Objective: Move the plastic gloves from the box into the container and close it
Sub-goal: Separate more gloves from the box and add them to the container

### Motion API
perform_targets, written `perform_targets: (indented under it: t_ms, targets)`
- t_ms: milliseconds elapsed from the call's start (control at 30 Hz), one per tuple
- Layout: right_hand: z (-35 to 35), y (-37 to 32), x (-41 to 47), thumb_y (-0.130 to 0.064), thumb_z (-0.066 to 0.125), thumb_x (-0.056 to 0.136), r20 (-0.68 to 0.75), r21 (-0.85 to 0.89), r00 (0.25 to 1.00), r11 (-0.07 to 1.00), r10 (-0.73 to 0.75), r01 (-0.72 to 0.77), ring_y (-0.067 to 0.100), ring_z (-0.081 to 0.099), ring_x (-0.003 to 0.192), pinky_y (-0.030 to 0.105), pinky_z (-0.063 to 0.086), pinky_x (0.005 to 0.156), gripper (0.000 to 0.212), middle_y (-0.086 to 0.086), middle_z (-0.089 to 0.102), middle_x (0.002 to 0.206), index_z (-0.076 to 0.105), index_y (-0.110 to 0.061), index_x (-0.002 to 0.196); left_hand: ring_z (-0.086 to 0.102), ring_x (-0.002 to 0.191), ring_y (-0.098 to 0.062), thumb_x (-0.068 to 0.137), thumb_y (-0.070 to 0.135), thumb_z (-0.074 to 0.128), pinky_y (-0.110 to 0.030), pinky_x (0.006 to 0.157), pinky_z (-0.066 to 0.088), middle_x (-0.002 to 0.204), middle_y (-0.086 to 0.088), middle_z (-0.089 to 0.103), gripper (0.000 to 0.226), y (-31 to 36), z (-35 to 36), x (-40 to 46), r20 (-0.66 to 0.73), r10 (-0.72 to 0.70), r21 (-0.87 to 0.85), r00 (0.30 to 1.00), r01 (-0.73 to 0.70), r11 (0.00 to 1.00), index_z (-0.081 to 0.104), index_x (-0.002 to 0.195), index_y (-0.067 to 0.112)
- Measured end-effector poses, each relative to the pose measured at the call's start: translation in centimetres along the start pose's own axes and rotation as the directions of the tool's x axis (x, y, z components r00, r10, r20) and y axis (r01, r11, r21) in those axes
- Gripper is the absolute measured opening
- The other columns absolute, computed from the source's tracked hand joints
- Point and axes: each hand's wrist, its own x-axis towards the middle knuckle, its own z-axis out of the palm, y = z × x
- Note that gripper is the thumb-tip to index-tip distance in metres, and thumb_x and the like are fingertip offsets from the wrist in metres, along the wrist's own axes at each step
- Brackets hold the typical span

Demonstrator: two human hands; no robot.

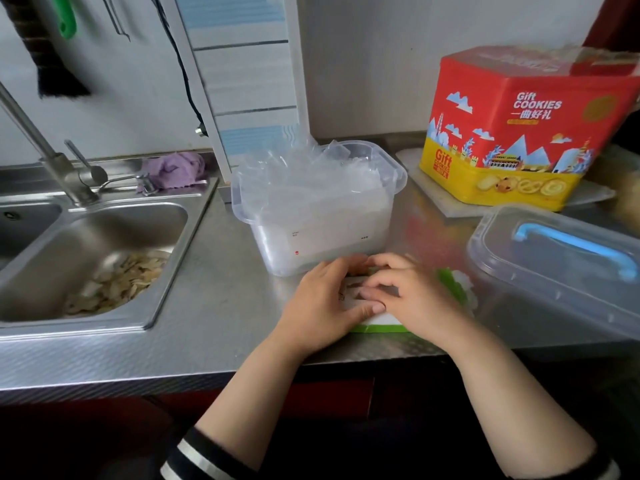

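**Both hands on the glove box**

While the left hand (327, 299) lies flat with its fingers straight on the white-and-green box (375, 322), the right hand (414, 294) curls its fingers onto the box top — whether it pinches anything cannot be told. Just behind, the open container (318, 209) brims with plastic gloves (304, 174). Its lid (561, 268) lies to the right on the steel counter (214, 306), before a red cookie tin (519, 129).

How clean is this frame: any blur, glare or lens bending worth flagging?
Head view: motion blur smears the cookie tin top and right edge; soft daylight glare on the steel counter; wide-angle bending curves the counter edge; both hands, left hand and right hand, on the glove box stay fairly sharp.
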Motion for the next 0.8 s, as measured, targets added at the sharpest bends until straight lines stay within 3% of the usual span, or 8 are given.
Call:
perform_targets:
  t_ms: [100,267,433,533,600,667,733,800]
  targets:
    - [-0.4,-0.3,-0.2,-0.019,0.075,0.082,-0.003,0.235,0.994,0.967,0.106,-0.103,-0.011,0.057,0.097,0.003,0.036,0.083,0.015,-0.024,0.059,0.11,0.072,-0.029,0.071,0.051,0.113,0.0,0.074,0.058,0.068,-0.015,0.097,0.037,0.121,0.019,0.061,0.062,-0.1,0.1,0.0,-0.02,0.007,-0.015,1.0,-0.008,1.0,0.056,0.124,0.025]
    - [-0.9,-0.5,-0.2,-0.017,0.071,0.084,-0.01,0.411,0.993,0.906,0.118,-0.104,-0.004,0.061,0.102,0.014,0.043,0.091,0.016,-0.016,0.065,0.111,0.073,-0.033,0.078,0.054,0.112,-0.002,0.077,0.055,0.07,-0.023,0.096,0.042,0.119,0.018,0.063,0.054,-0.1,0.1,-0.1,-0.024,-0.002,-0.025,1.0,0.002,1.0,0.06,0.12,0.023]
    - [-1.2,-0.5,-0.2,-0.02,0.063,0.091,-0.085,0.43,0.986,0.898,0.143,-0.093,-0.001,0.062,0.097,0.021,0.046,0.087,0.017,-0.018,0.069,0.099,0.071,-0.034,0.084,0.053,0.108,-0.001,0.078,0.052,0.072,-0.021,0.094,0.042,0.115,0.018,0.062,0.051,-0.2,0.0,-0.2,-0.024,-0.014,-0.005,1.0,0.014,1.0,0.061,0.119,0.024]
    - [-1.9,-1.7,-0.1,-0.022,0.061,0.092,-0.161,0.504,0.976,0.862,0.148,-0.047,-0.004,0.062,0.085,0.015,0.045,0.077,0.015,-0.02,0.071,0.088,0.07,-0.031,0.084,0.047,0.094,-0.001,0.077,0.045,0.076,-0.015,0.083,0.039,0.097,0.023,0.055,0.042,0.0,0.0,-0.2,-0.029,-0.04,0.02,0.999,0.04,0.999,0.06,0.111,0.025]
    - [-2.9,-2.9,0.0,-0.033,0.064,0.085,-0.274,0.632,0.934,0.775,0.23,-0.006,-0.001,0.063,0.079,0.016,0.048,0.075,0.009,-0.016,0.072,0.079,0.07,-0.027,0.082,0.044,0.087,-0.002,0.077,0.044,0.077,-0.015,0.077,0.037,0.089,0.024,0.052,0.039,0.1,-0.1,-0.2,-0.031,-0.06,0.035,0.998,0.061,0.997,0.06,0.104,0.022]
    - [-4.1,-3.7,0.1,-0.047,0.068,0.074,-0.361,0.749,0.874,0.66,0.327,0.062,0.009,0.066,0.087,0.029,0.052,0.086,0.024,-0.009,0.073,0.082,0.075,-0.025,0.079,0.048,0.095,0.0,0.077,0.045,0.077,-0.015,0.082,0.04,0.097,0.022,0.059,0.041,0.2,-0.2,-0.2,-0.01,-0.093,0.002,0.996,0.093,0.996,0.063,0.109,0.024]
    - [-5.0,-4.3,0.2,-0.052,0.07,0.069,-0.354,0.854,0.847,0.507,0.397,0.119,0.019,0.067,0.099,0.042,0.05,0.096,0.031,-0.002,0.074,0.091,0.077,-0.024,0.081,0.048,0.109,0.006,0.075,0.048,0.077,-0.01,0.091,0.037,0.109,0.03,0.06,0.048,0.3,-0.3,-0.3,0.015,-0.116,-0.049,0.993,0.116,0.992,0.06,0.116,0.029]
    - [-5.3,-4.7,0.2,-0.048,0.071,0.072,-0.297,0.916,0.843,0.382,0.449,0.119,0.024,0.066,0.108,0.051,0.047,0.101,0.037,0.007,0.073,0.104,0.075,-0.017,0.092,0.048,0.116,0.007,0.071,0.057,0.072,-0.014,0.098,0.038,0.113,0.038,0.056,0.058,0.4,-0.5,-0.5,0.019,-0.127,-0.102,0.992,0.128,0.986,0.055,0.122,0.034]
